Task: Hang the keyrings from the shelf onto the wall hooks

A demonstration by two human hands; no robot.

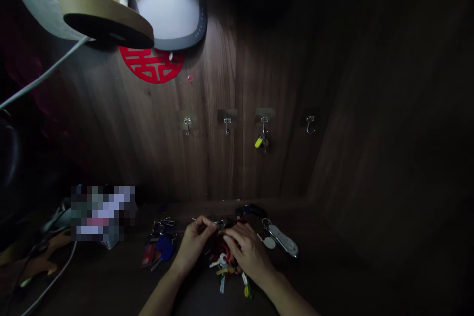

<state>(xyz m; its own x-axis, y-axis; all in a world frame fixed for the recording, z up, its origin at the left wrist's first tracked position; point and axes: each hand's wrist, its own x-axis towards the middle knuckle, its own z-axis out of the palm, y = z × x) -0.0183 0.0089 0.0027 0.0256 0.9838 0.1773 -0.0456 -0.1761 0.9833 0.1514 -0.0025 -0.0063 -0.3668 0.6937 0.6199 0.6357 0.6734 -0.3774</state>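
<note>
Both hands work close together low in the middle of the head view, over the dark shelf. My left hand (197,237) is pinched, thumb against forefinger, on small metal keys (221,224). My right hand (247,249) has its fingers curled in on the same keys from the other side; their exact shape is lost in the dark. Just below lies a bunch of keys (222,270) with white, red, yellow and green parts, partly hidden by my right hand. To the left rests another key bunch (165,247) with blue and red tags.
Right of my hands lie a silver key fob (283,240) and dark fobs (252,211). On the back panel are several hooks; one holds keys with a yellow tag (258,142). A lamp (107,15) and a grey cap (168,15) overhang at upper left. A blurred-out box (105,217) stands left.
</note>
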